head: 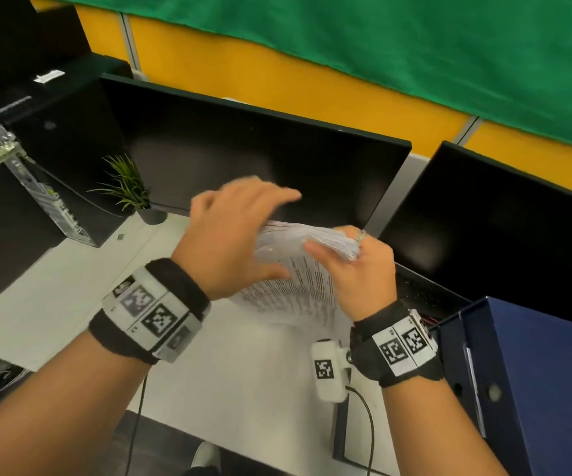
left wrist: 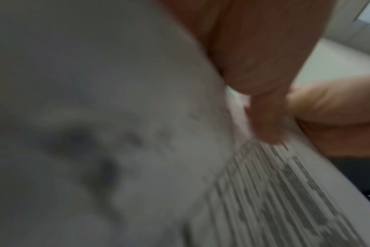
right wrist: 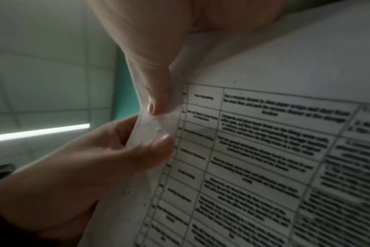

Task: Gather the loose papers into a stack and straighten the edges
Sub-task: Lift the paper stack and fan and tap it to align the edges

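Observation:
A stack of printed papers [head: 298, 283] is held on edge above the white desk [head: 71, 286], curved, with text facing me. My left hand [head: 240, 231] grips its left side, thumb on the front sheet and fingers arched over the top edge. On the right side my right hand [head: 350, 269] holds the stack with its thumb on the front and its fingers behind. The right wrist view shows the printed table on the sheet [right wrist: 264, 150], my right thumb [right wrist: 154, 75] along its edge and the left hand [right wrist: 84, 167] pinching that edge. The left wrist view is blurred paper [left wrist: 95, 117].
Two dark monitors [head: 260, 159] [head: 501, 218] stand behind the hands. A small potted plant [head: 130, 190] and a computer tower [head: 20, 166] are at the left. A blue binder [head: 535, 389] stands at the right, with a black keyboard [head: 422, 293] just beyond it.

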Demonstrator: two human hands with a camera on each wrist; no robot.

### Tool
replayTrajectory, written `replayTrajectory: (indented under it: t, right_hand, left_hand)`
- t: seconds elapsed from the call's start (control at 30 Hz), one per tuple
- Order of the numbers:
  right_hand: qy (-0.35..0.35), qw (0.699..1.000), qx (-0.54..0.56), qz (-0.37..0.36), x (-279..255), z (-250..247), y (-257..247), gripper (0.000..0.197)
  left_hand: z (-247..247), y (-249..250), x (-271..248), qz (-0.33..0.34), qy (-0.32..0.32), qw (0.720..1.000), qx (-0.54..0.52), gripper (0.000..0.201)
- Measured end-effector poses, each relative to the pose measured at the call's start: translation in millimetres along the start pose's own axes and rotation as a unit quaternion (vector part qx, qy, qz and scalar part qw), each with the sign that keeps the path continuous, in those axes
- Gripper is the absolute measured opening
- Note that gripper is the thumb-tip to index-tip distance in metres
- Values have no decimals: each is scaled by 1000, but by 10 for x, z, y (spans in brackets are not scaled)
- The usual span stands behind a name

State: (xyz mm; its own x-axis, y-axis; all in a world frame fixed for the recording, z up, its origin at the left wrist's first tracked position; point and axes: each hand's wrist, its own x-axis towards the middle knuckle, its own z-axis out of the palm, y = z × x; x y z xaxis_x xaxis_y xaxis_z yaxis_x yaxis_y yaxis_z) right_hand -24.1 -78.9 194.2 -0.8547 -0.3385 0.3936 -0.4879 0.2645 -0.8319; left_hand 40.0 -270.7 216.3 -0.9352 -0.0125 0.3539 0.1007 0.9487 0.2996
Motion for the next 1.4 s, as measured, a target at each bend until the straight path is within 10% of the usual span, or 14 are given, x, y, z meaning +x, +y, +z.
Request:
replayTrajectory:
  t: [0.07, 0.2, 0.3, 0.37, 0.53, 0.7, 0.93, 1.4]
  right_hand:
    - [-14, 999, -13, -31, 90, 93, -121, 11]
    - [133, 977, -159, -40, 56, 182, 143, 60]
    - [274, 939, -178, 110, -224, 156, 590, 112]
    - [251, 938, -43, 237, -385, 125, 881, 126]
    - [53, 913, 210, 346, -414, -53, 1143, 83]
    - [119, 925, 208, 295, -490, -68, 955, 38]
    - [118, 913, 149, 360, -906, 169, 1094, 36]
    - [117, 955, 79, 261, -776, 39, 1006, 25]
  left_hand:
    - [30, 42, 52, 15, -27, 999, 19, 28]
    - [52, -276, 16, -80, 35, 992, -95, 20]
    - [-49, -642, -98, -165, 74, 956, -232, 10]
    - [-45, -859, -209, -212, 65, 917, -331, 19]
    - [468, -1150, -374, -297, 30, 838, -457, 23]
    - [937, -948, -525, -321, 133, 823, -449, 18]
    - [1252, -1045, -881, -337, 50, 859, -381, 24]
    - [1059, -891, -807, -290, 31, 861, -416, 18]
